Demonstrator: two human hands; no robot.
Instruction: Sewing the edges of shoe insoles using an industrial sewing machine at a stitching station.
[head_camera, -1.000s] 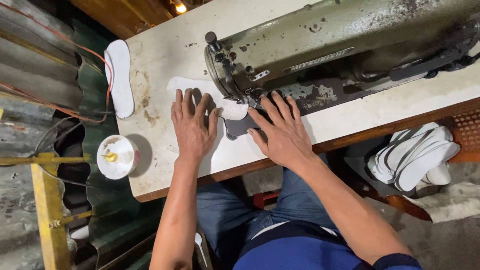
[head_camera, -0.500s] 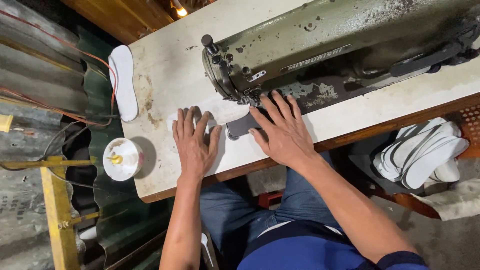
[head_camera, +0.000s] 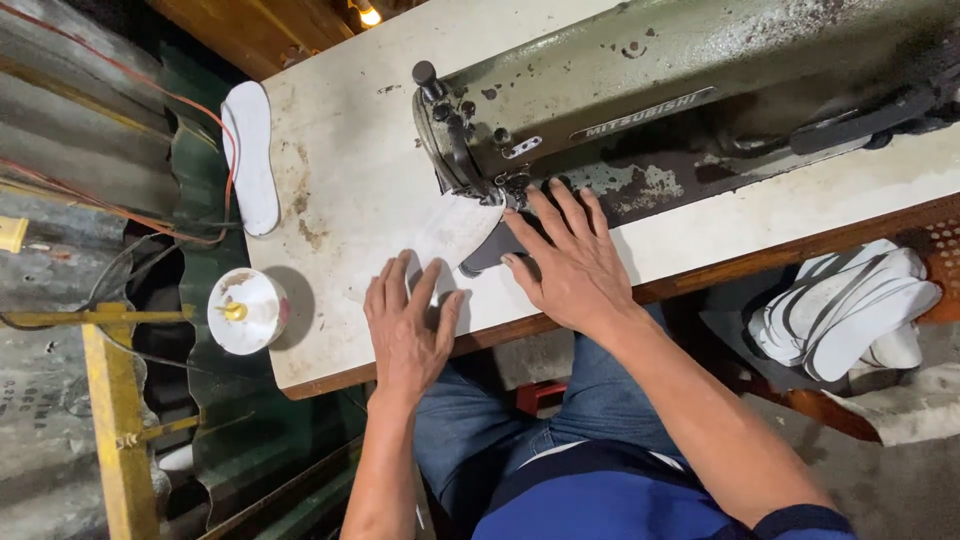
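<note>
My left hand (head_camera: 408, 322) lies flat, fingers spread, on the near end of a white shoe insole piece (head_camera: 455, 228) on the white table (head_camera: 340, 170). My right hand (head_camera: 568, 258) presses flat on a dark grey strip (head_camera: 487, 253) laid against the insole, right beside the needle area of the grey-green sewing machine (head_camera: 660, 90). The insole's far end sits under the machine's head. Neither hand grips anything; both press the work down.
A second white insole (head_camera: 251, 155) lies at the table's far left edge. A white thread cone (head_camera: 244, 310) stands off the left corner. A stack of white insoles (head_camera: 850, 310) rests low on the right. Corrugated metal and a yellow frame (head_camera: 110, 420) are at left.
Both hands and the insole have slid toward me along the table. My left hand has drawn back to the table's near edge, and more of the insole shows in front of the machine head.
</note>
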